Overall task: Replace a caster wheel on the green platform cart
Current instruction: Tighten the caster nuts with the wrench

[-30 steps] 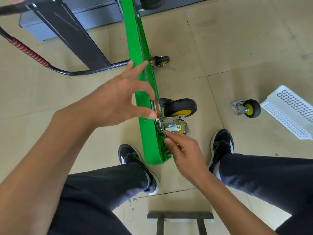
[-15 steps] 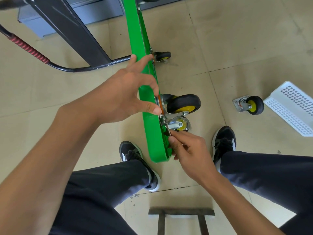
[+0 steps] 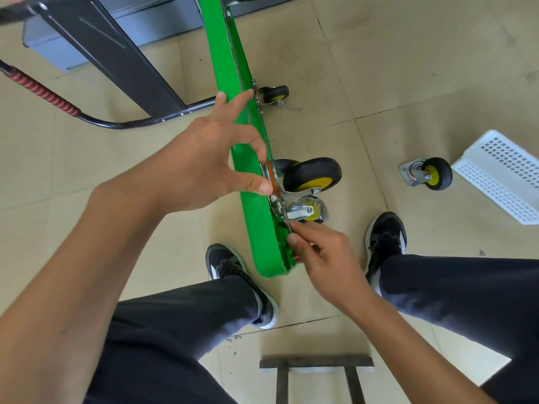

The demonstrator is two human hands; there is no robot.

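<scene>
The green platform cart (image 3: 253, 217) stands on its side edge on the tiled floor. A black-and-yellow caster wheel (image 3: 312, 174) sits against its underside, with a second caster (image 3: 306, 211) just below it. My left hand (image 3: 204, 167) pinches the upper caster's mounting plate (image 3: 269, 173) between thumb and forefinger, with the other fingers spread over the cart edge. My right hand (image 3: 320, 255) pinches a small metal piece (image 3: 287, 225) at the plate's lower edge; what it is I cannot tell. Another mounted caster (image 3: 274, 94) shows farther along the cart.
A loose caster (image 3: 425, 176) lies on the floor to the right beside a white perforated basket (image 3: 501, 176). The cart's black handle with a red grip (image 3: 40, 91) and a dark panel (image 3: 116, 53) lie at left. A metal frame (image 3: 315, 363) stands between my knees.
Both hands stay at the caster plate. My right fingers have shifted slightly on the small piece, and the view has drifted a little.
</scene>
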